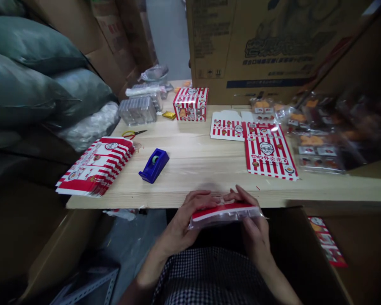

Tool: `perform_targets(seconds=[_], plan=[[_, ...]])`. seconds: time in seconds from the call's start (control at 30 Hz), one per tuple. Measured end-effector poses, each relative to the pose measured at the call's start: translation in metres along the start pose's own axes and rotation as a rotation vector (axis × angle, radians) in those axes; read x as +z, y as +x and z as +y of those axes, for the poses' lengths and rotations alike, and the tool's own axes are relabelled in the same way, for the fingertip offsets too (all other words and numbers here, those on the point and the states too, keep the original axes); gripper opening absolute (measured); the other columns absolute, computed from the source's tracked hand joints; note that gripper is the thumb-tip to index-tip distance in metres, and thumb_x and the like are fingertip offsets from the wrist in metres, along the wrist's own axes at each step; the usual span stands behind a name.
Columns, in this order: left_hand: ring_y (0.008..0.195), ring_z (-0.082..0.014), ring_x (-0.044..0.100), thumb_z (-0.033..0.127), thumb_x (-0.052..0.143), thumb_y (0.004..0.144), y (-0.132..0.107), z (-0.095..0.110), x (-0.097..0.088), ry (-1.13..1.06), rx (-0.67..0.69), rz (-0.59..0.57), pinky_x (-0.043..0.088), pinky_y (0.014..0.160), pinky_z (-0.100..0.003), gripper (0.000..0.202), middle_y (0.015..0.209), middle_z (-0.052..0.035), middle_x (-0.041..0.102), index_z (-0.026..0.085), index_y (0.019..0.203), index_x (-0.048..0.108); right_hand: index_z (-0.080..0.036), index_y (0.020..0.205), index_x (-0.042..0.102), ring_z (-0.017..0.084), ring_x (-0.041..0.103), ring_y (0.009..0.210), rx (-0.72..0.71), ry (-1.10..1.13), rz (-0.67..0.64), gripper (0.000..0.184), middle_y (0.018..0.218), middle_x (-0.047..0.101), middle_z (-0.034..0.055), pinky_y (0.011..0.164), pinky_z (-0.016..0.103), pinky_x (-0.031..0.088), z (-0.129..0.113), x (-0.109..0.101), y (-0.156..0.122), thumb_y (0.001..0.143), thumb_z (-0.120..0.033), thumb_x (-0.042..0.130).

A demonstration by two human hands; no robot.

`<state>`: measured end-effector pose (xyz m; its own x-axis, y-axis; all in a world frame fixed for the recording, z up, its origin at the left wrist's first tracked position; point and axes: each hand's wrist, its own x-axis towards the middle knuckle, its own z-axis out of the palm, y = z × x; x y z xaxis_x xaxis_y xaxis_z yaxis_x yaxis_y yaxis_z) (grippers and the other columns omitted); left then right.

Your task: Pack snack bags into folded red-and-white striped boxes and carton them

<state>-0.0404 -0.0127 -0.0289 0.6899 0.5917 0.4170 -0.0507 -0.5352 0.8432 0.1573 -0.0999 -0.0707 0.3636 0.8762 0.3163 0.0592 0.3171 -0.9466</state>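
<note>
Between my two hands, at the table's front edge, is a red-and-white package in a clear plastic bag (225,212). My left hand (186,218) is wrapped round its left end, fingers over the top. The right end is gripped by my right hand (254,222), thumb below and fingers on the upper side. Part of the package is hidden under my fingers. Beyond my hands stands a blue tape dispenser (155,165). Flat striped cartons (266,150) lie to the right, and a stack of striped cartons (97,165) rests at the left edge.
Yellow-handled scissors (131,134) lie behind the dispenser. A made-up striped box (191,104) stands at the back beside clear plastic packs (138,111). Bagged toy sets (319,150) fill the right side. Large cardboard box (228,55) behind; grey sacks (28,80) at left; open carton (362,237) lower right.
</note>
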Motion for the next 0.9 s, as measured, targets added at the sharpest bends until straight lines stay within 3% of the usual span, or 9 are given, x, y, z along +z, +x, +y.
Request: perform_targets(seconds=[0.07,0.17,0.27,0.33,0.43,0.53,0.63,0.8,0.9], plan=[[0.144,-0.0313,0.038,0.024,0.059,0.095,-0.013,-0.003,0.008,-0.031,-0.061,0.049,0.035,0.117,-0.056,0.053,0.148,-0.0123,0.05,0.027,0.145,0.042,-0.03,0.137,0.059,0.031,0.053,0.132,0.017,-0.036,0.038,0.04,0.13,0.065,0.0083,0.113,0.055,0.039,0.001,-0.001,-0.01,0.099,-0.043,0.051],[0.146,-0.037,0.034,0.045,0.064,0.091,-0.035,-0.006,0.021,-0.123,-0.153,0.131,0.033,0.117,-0.058,0.075,0.159,-0.0166,0.032,0.024,0.153,0.026,-0.029,0.132,0.062,0.031,0.051,0.133,-0.037,-0.08,-0.036,0.036,0.128,0.064,0.0092,0.11,0.053,0.043,0.004,-0.001,-0.029,0.099,-0.039,0.052],[0.145,-0.0374,0.035,0.054,0.054,0.094,-0.053,-0.009,0.033,-0.129,-0.223,0.193,0.03,0.119,-0.059,0.069,0.155,-0.0169,0.038,0.023,0.151,0.03,-0.026,0.143,0.054,0.032,0.046,0.138,-0.121,-0.138,-0.132,0.045,0.139,0.056,0.012,0.111,0.054,0.043,0.013,-0.002,-0.049,0.1,-0.038,0.049],[0.143,-0.0366,0.038,0.052,0.048,0.096,-0.06,-0.013,0.038,-0.086,-0.203,0.197,0.022,0.122,-0.062,0.061,0.147,-0.0166,0.047,0.022,0.148,0.036,-0.023,0.148,0.049,0.034,0.042,0.141,-0.19,-0.175,-0.148,0.049,0.144,0.051,0.0131,0.116,0.058,0.037,0.023,-0.003,-0.06,0.101,-0.037,0.045],[0.141,-0.0366,0.041,0.044,0.047,0.096,-0.066,-0.022,0.04,-0.017,-0.128,0.139,0.013,0.124,-0.063,0.058,0.144,-0.0177,0.051,0.019,0.148,0.037,-0.022,0.149,0.047,0.036,0.048,0.137,-0.259,-0.196,-0.091,0.05,0.141,0.054,0.0143,0.118,0.067,0.03,0.037,-0.002,-0.068,0.101,-0.035,0.042],[0.143,-0.0359,0.041,0.029,0.053,0.093,-0.07,-0.032,0.039,0.057,-0.083,0.1,0.022,0.123,-0.061,0.062,0.149,-0.0189,0.048,0.018,0.151,0.035,-0.024,0.149,0.048,0.035,0.056,0.129,-0.291,-0.227,-0.06,0.049,0.135,0.059,0.0143,0.114,0.071,0.033,0.044,0.0,-0.067,0.1,-0.027,0.044],[0.141,-0.035,0.045,0.023,0.058,0.09,-0.074,-0.041,0.041,0.05,-0.091,0.174,0.033,0.119,-0.059,0.067,0.149,-0.0191,0.049,0.019,0.152,0.033,-0.026,0.148,0.049,0.034,0.058,0.127,-0.332,-0.265,-0.036,0.051,0.132,0.061,0.0136,0.113,0.071,0.035,0.046,0.002,-0.065,0.098,-0.019,0.046],[0.141,-0.0344,0.047,0.022,0.06,0.091,-0.076,-0.051,0.052,-0.067,-0.115,0.265,0.041,0.115,-0.058,0.066,0.15,-0.0189,0.049,0.022,0.151,0.033,-0.024,0.15,0.048,0.039,0.045,0.141,-0.307,-0.254,-0.014,0.055,0.147,0.05,0.0155,0.115,0.073,0.031,0.052,-0.001,-0.069,0.095,-0.018,0.05],[0.14,-0.0328,0.049,0.021,0.065,0.089,-0.079,-0.055,0.055,-0.054,-0.13,0.266,0.041,0.116,-0.057,0.068,0.149,-0.0181,0.051,0.023,0.15,0.035,-0.024,0.151,0.047,0.041,0.038,0.146,-0.278,-0.244,0.009,0.057,0.152,0.046,0.0161,0.113,0.072,0.035,0.057,-0.003,-0.073,0.094,-0.018,0.051]])
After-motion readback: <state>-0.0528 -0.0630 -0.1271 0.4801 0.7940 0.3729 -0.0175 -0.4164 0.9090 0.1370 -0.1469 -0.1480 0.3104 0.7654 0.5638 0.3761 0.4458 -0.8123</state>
